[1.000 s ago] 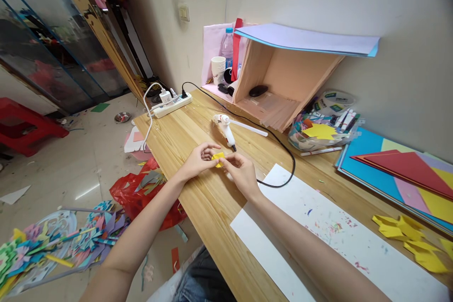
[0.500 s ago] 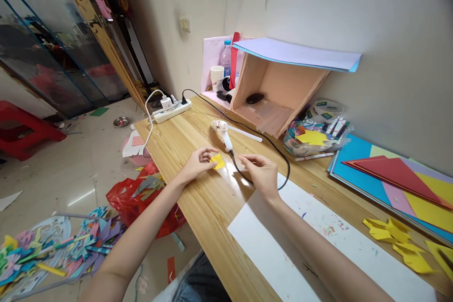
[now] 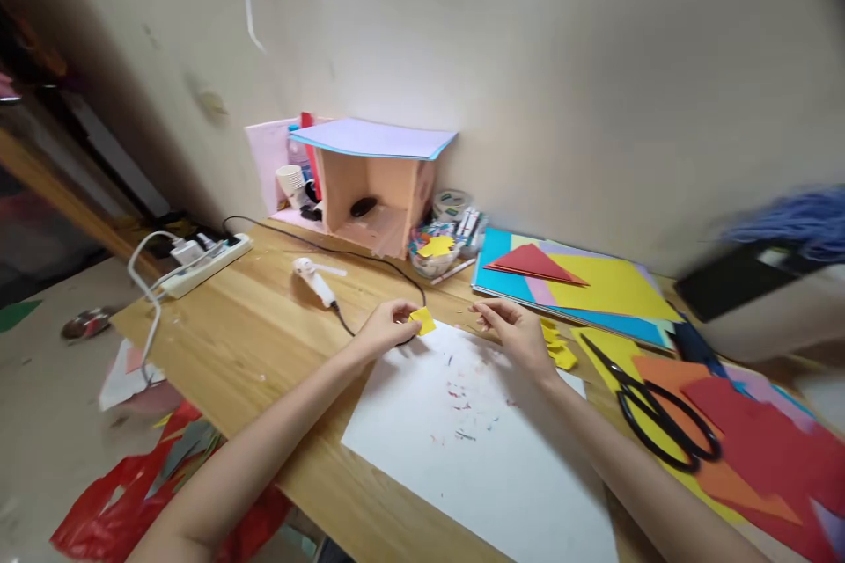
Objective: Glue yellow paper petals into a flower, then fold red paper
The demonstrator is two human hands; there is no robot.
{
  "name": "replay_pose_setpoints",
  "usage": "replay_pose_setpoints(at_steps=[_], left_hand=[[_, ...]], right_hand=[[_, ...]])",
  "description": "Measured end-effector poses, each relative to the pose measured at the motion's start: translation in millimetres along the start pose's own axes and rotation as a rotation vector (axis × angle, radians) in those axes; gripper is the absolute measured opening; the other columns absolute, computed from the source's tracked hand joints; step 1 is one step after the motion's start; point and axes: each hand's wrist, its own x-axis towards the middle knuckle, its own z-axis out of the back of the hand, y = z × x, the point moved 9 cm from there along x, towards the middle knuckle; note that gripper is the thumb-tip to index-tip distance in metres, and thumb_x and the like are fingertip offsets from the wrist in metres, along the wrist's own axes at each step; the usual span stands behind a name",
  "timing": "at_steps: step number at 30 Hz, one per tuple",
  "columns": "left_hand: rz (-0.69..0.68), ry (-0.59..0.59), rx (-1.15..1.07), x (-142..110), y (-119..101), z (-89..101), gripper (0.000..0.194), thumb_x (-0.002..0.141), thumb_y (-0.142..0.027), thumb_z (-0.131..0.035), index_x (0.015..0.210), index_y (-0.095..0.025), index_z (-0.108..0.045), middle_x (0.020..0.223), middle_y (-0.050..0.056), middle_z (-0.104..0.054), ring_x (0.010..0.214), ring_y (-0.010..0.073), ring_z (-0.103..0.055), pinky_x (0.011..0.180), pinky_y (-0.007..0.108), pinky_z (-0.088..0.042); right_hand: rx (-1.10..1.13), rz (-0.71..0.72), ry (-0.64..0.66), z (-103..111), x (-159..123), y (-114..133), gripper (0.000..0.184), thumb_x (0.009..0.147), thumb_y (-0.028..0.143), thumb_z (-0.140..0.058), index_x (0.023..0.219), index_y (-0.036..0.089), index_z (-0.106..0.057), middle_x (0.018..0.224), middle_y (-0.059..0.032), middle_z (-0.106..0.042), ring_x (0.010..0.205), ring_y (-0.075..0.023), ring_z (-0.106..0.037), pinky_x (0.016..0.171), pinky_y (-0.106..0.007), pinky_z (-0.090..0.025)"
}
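Pinching the yellow paper square (image 3: 426,320) between thumb and fingers, the left hand (image 3: 386,327) held it at its near left edge, by the far left corner of the white paper sheet (image 3: 475,475). At three o'clock from the square was the right hand (image 3: 520,341), well apart from it, fingers bent and the thumb near their tips; whether they gripped anything could not be told. The sheet, flecked with coloured marks, spread toward five o'clock on the wooden desk (image 3: 251,343). Folded yellow paper pieces (image 3: 560,350) lay just beyond the right hand at three o'clock, and farther that way, nearer four, black-handled scissors (image 3: 650,412) rested on coloured paper. A red paper triangle (image 3: 538,264) topped a stack of coloured sheets (image 3: 620,286) between two and three. At one o'clock stood a clear tub of markers and scraps (image 3: 439,262); at eleven, an open-fronted cardboard box (image 3: 383,229). The white glue gun (image 3: 315,283) lay between nine and ten, the power strip (image 3: 209,268) farther out that way, and a red plastic bag (image 3: 119,497) was at eight, below the desk.
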Motion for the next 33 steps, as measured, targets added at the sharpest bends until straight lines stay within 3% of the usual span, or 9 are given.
replay_pose_setpoints(at_steps=[3,6,10,13,15,20,23,28,33], left_hand=[[0.018,0.040,0.105,33.9,-8.7,-39.6,0.017,0.064,-0.014,-0.059,0.080,-0.012,-0.063,0.073,0.004,-0.066,0.062,0.0130,-0.060,0.055,0.022,-0.047],[0.027,0.026,0.178,61.7,-14.0,-64.8,0.018,0.065,-0.012,-0.055,0.081,-0.010,-0.062,0.069,0.005,-0.065,0.056,0.0139,-0.060,0.051,0.023,-0.047],[-0.029,-0.110,0.323,79.0,-24.1,-69.3,0.023,0.067,-0.015,-0.055,0.088,-0.009,-0.060,0.081,0.011,-0.064,0.077,0.0222,-0.062,0.070,0.035,-0.048],[-0.132,-0.219,0.417,70.5,-40.3,-69.8,0.031,0.072,-0.020,-0.054,0.101,-0.010,-0.056,0.107,0.017,-0.055,0.107,0.0290,-0.049,0.092,0.043,-0.035],[-0.280,-0.305,0.549,57.6,-59.3,-76.8,0.032,0.076,-0.024,-0.051,0.105,-0.013,-0.054,0.115,0.016,-0.049,0.114,0.0300,-0.041,0.096,0.044,-0.030],[-0.488,-0.017,0.702,47.6,-69.1,-144.5,0.023,0.075,-0.030,-0.057,0.094,-0.017,-0.060,0.097,0.009,-0.055,0.093,0.0236,-0.051,0.080,0.035,-0.040],[-0.473,0.010,0.706,53.5,-63.4,-163.2,0.015,0.073,-0.027,-0.059,0.085,-0.018,-0.062,0.091,0.008,-0.057,0.088,0.0221,-0.052,0.075,0.033,-0.040],[-0.419,-0.003,0.616,56.8,-60.7,-160.4,0.014,0.078,-0.025,-0.052,0.073,-0.017,-0.063,0.080,0.006,-0.063,0.076,0.0192,-0.056,0.067,0.030,-0.040],[-0.255,0.026,0.271,45.5,-52.8,-125.0,0.016,0.073,-0.031,-0.056,0.074,-0.016,-0.063,0.077,0.006,-0.067,0.069,0.0169,-0.061,0.064,0.028,-0.046]], right_hand=[[-0.023,-0.004,-0.136,48.3,-4.4,-3.5,0.034,0.062,0.046,-0.068,0.073,0.015,-0.065,0.071,-0.0063,-0.065,0.059,-0.0143,-0.055,0.058,-0.028,-0.047],[-0.030,-0.019,-0.212,86.7,-4.5,-6.1,0.033,0.065,0.047,-0.065,0.070,0.015,-0.064,0.069,-0.0057,-0.065,0.060,-0.0143,-0.056,0.059,-0.027,-0.046],[-0.058,-0.027,-0.227,117.8,3.8,-5.0,0.035,0.067,0.049,-0.061,0.068,0.014,-0.064,0.069,-0.0060,-0.066,0.059,-0.0140,-0.057,0.058,-0.027,-0.046],[-0.086,-0.004,-0.220,129.4,10.9,-0.9,0.031,0.063,0.045,-0.066,0.069,0.014,-0.064,0.069,-0.0053,-0.067,0.059,-0.0141,-0.058,0.060,-0.028,-0.047],[-0.109,0.002,-0.206,132.5,13.8,0.0,0.029,0.060,0.042,-0.068,0.068,0.014,-0.063,0.065,-0.0044,-0.066,0.058,-0.0146,-0.058,0.059,-0.028,-0.046],[-0.242,0.044,-0.191,136.4,14.4,3.5,0.029,0.068,0.043,-0.062,0.062,0.015,-0.061,0.061,-0.0034,-0.064,0.057,-0.0154,-0.058,0.055,-0.027,-0.044],[-0.412,0.104,-0.249,144.9,12.7,10.6,0.022,0.074,0.036,-0.056,0.065,0.017,-0.063,0.066,-0.0035,-0.066,0.062,-0.0160,-0.059,0.061,-0.028,-0.044],[-0.720,0.175,-0.320,155.3,10.6,20.7,0.018,0.077,0.018,-0.050,0.085,0.020,-0.066,0.085,-0.0050,-0.069,0.079,-0.0184,-0.061,0.070,-0.030,-0.043],[-0.993,0.187,-0.328,150.4,6.5,23.9,0.019,0.080,0.023,-0.049,0.078,0.020,-0.067,0.078,-0.0076,-0.068,0.079,-0.0229,-0.058,0.065,-0.032,-0.040]])
